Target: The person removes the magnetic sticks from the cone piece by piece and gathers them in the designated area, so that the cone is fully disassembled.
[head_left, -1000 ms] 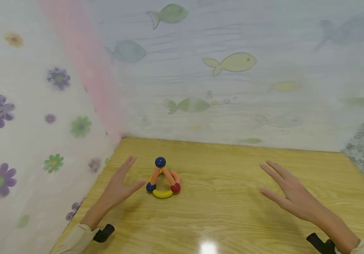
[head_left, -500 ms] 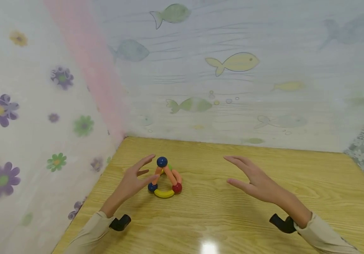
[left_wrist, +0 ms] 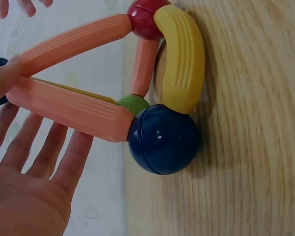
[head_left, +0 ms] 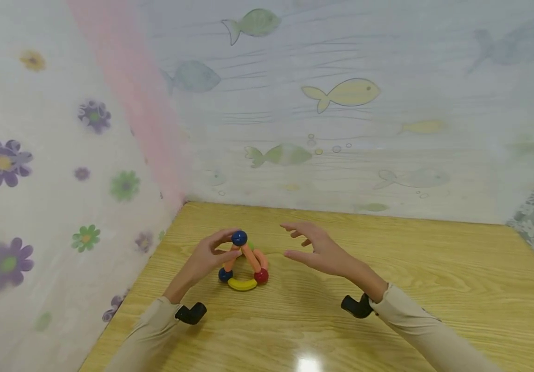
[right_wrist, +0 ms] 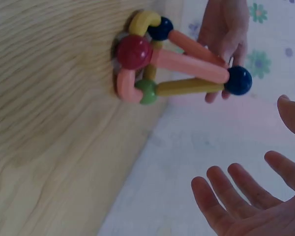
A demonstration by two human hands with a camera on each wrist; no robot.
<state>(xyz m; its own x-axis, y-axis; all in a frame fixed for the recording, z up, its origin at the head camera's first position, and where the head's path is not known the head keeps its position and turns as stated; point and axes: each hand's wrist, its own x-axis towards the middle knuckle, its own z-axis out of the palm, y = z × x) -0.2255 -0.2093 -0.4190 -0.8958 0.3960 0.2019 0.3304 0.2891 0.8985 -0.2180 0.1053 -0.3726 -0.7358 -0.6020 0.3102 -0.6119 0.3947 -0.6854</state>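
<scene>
A pyramid frame of plastic-looking orange and yellow rods and coloured balls point(head_left: 250, 258) is seated on the wood-grained tabletop point(head_left: 267, 330); 1 slanted orange rod point(left_wrist: 73, 110) is straddled by the left hand point(head_left: 203, 261), firmness undeterminable. The right hand point(head_left: 324, 253) is held apart, released. Joint separation is judged possible if 1 rod is pulled alone.
</scene>
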